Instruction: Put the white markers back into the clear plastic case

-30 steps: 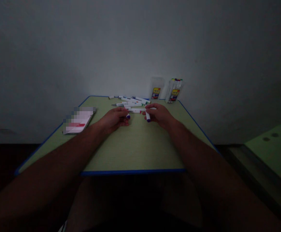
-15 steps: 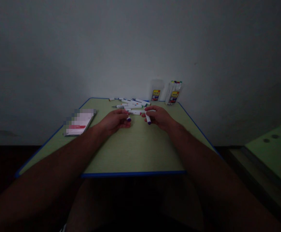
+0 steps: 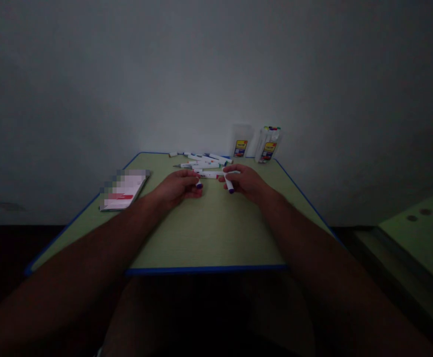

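Observation:
In my left hand (image 3: 182,185), closed with fingers curled, sits a white piece with a purple end (image 3: 199,185). Only its end shows; whether it is a cap or a whole marker I cannot tell. My right hand (image 3: 244,179) pinches a white marker (image 3: 228,184) between thumb and fingers, its purple end tilted down toward me. The hands are a short gap apart above the table. Just beyond them lies a loose pile of white markers (image 3: 205,165) with coloured ends, one with a pink-red end (image 3: 212,176).
A clear plastic case (image 3: 241,141) and another case with markers inside (image 3: 269,145) stand at the back against the wall. A flat, partly blurred device with a pale screen (image 3: 129,191) lies at left on the green, blue-edged table (image 3: 209,233). A small cap (image 3: 173,154) lies at the back edge.
The whole view has shifted slightly, so things sit a little lower in the picture. Both hands keep their hold and stay nearly still.

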A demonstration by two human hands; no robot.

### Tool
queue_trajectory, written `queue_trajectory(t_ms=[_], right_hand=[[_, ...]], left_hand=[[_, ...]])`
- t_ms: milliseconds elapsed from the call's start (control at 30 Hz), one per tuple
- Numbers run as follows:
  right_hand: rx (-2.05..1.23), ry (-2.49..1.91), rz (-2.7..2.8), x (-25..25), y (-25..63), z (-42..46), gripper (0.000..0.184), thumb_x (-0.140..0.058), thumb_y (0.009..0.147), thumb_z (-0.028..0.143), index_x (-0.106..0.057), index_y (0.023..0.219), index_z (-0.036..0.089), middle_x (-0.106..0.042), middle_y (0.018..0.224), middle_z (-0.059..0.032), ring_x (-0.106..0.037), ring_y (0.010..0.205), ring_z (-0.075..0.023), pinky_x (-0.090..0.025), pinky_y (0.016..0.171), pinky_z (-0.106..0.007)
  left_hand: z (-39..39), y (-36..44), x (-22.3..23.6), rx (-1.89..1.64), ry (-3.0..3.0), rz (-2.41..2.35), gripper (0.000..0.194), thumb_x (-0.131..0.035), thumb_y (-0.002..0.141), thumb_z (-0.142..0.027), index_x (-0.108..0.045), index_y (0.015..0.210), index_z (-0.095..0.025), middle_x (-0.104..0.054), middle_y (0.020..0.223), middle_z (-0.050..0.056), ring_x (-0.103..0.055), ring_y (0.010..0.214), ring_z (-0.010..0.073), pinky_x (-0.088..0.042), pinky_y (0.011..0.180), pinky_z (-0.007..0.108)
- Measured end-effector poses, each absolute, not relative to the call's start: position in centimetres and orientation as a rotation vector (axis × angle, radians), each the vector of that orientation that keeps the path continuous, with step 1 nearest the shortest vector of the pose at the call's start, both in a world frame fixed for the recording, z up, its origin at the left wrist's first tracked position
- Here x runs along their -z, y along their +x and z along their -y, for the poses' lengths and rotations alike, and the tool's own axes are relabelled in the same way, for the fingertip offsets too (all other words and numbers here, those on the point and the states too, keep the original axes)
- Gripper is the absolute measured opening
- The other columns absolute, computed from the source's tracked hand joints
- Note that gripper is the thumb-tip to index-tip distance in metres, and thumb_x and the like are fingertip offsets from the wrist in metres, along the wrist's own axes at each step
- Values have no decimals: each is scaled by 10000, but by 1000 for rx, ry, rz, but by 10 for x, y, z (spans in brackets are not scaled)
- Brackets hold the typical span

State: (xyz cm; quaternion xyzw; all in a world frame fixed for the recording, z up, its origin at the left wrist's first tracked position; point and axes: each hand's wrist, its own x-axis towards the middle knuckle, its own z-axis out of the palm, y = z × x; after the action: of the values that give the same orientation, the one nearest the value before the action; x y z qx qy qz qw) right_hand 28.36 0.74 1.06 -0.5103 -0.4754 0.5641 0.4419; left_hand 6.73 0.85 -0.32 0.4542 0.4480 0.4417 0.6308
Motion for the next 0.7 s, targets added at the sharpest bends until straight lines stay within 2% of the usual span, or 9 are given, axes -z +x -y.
queue_trajectory(t_ms=[167, 333, 533, 700], right_hand=[[-1416, -1228, 1190, -7, 285, -10, 233, -676, 805, 27, -586, 963, 174, -731, 829, -68, -642, 557, -117, -526, 477, -212], [-1404, -1222, 1158, -6, 287, -13, 400, -716, 760, 22, -563, 1094, 182, -739, 849, -65, -647, 553, -128, -523, 466, -220], [-1422, -1230, 1219, -5, 292, -16, 134, -722, 757, 39, -673, 845, 126, -747, 846, -93, -651, 594, -124, -537, 503, -219], [-1417, -1290, 1175, -8, 292, -13, 114, -653, 792, 15, -647, 770, 127, -718, 730, -76, -664, 602, -141, -540, 530, -240]], left_hand=[[-5, 69, 0, -1009, 1044, -1035, 130, -593, 843, -21, -589, 852, -150, -680, 691, 64, -650, 547, 140, -586, 572, 282], [-4, 69, -2, -1016, 1038, -1058, 151, -596, 829, -12, -597, 875, -156, -691, 709, 69, -634, 543, 126, -573, 571, 267], [-8, 66, 2, -1053, 1062, -1043, 208, -614, 788, 0, -641, 930, -150, -690, 720, 71, -586, 504, 107, -533, 524, 240], [-9, 67, 0, -1092, 1050, -1067, 174, -621, 750, 15, -615, 825, -141, -676, 685, 68, -546, 481, 100, -470, 475, 212]])
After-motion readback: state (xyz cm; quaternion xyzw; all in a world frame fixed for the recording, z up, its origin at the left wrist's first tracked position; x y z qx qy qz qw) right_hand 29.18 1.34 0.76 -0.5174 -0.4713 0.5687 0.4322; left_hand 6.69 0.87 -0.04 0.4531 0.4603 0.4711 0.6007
